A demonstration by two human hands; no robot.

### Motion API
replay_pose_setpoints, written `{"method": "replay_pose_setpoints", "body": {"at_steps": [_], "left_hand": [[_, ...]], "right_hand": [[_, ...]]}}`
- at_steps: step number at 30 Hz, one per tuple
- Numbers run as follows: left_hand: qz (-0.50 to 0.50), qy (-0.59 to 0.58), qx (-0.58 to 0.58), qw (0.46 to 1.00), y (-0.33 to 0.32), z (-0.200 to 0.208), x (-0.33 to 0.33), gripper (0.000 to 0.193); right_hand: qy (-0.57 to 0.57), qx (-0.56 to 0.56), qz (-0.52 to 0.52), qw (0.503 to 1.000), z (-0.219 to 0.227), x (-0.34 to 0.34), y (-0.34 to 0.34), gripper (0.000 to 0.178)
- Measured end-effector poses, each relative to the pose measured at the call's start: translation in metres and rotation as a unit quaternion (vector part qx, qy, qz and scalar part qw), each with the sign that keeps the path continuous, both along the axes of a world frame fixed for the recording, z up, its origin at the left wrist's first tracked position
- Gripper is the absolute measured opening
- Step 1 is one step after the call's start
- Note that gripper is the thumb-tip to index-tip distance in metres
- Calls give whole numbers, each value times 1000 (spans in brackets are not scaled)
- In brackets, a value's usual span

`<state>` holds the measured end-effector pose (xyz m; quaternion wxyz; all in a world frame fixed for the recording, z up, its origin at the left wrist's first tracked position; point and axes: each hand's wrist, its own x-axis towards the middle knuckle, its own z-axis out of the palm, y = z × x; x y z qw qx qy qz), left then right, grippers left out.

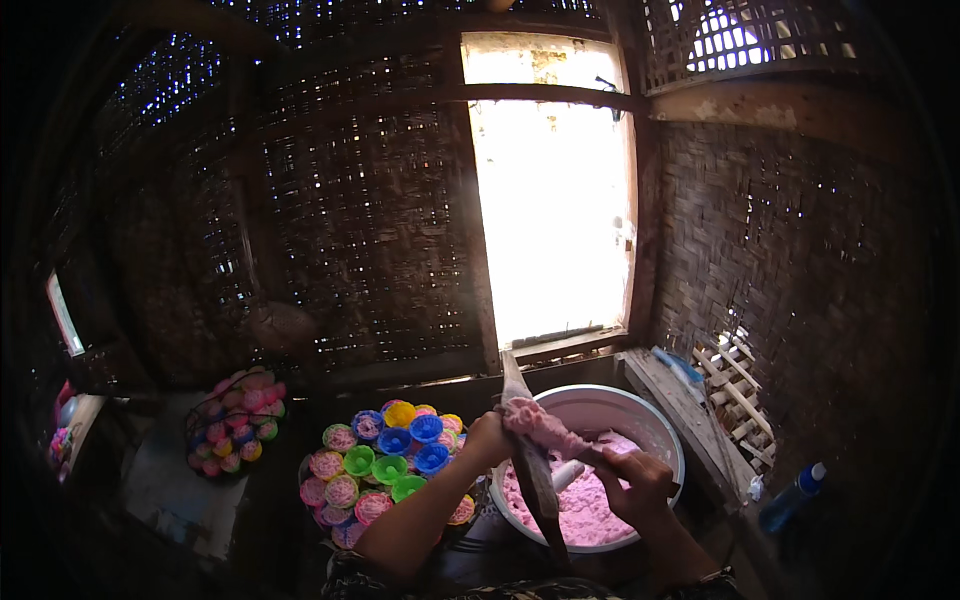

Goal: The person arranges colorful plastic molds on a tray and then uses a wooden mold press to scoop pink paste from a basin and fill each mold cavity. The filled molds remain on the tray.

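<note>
My left hand [488, 440] is closed round a long wooden paddle [536, 482], which slants over the left rim of a big white basin [676, 440]. Soft pink batter [575, 515] lies in the basin. A thick lump of pink batter [540, 424] rests across the paddle's upper part. My right hand [640, 485], over the basin's right side, grips a thin dark-handled utensil [592, 458] whose far end is covered by that lump. Its exact kind is hidden. A white rod-like piece [568, 475] sticks up from the batter between my hands.
Left of the basin stand several small fluted cups, among them a blue cup [395, 441] and a green cup [358, 460]; many hold pink batter. Farther left sits a colourful filled bundle [237, 420]. A wooden plank [690, 415] and a blue bottle [790, 500] are at right.
</note>
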<state>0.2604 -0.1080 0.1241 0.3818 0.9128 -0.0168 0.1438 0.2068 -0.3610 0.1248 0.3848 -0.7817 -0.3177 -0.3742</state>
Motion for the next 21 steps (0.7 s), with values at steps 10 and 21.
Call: {"method": "replay_pose_setpoints", "body": {"at_steps": [10,21], "left_hand": [[-155,-3,27,987,6,-13,7,34],[-324,-33,-414,850,87,3,-9,23]], "right_hand": [[74,43,-14,996,-7,27,0,24],[300,210,64,928,-24,24,-39,22]]}}
